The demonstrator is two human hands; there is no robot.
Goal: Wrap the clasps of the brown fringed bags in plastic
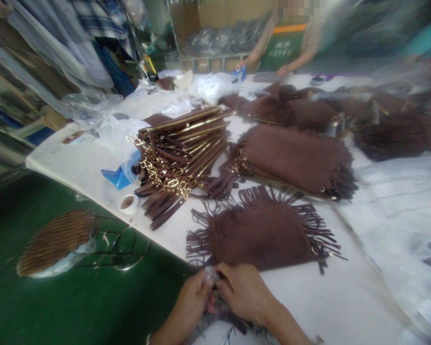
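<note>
My left hand (191, 301) and my right hand (247, 293) meet at the table's near edge. Both are closed, pinching a crumpled piece of clear plastic (211, 276) between them. Below the fingers, something dark shows partly through plastic; its kind is hidden by my hands. Just beyond them a brown fringed pouch (262, 235) lies flat, its fringe spread to the sides and far edge. Farther left is a pile of brown pouches (197, 143) with gold zippers, straps and gold clasps. A stack of fringed pouches (290, 151) lies behind the nearest one.
A tape roll (128, 204) and a blue piece (118, 177) lie near the table's left edge. A round stool (59, 242) stands on the green floor. White sheeting (413, 230) covers the right side. Across the table stands a person in a green apron (282, 48).
</note>
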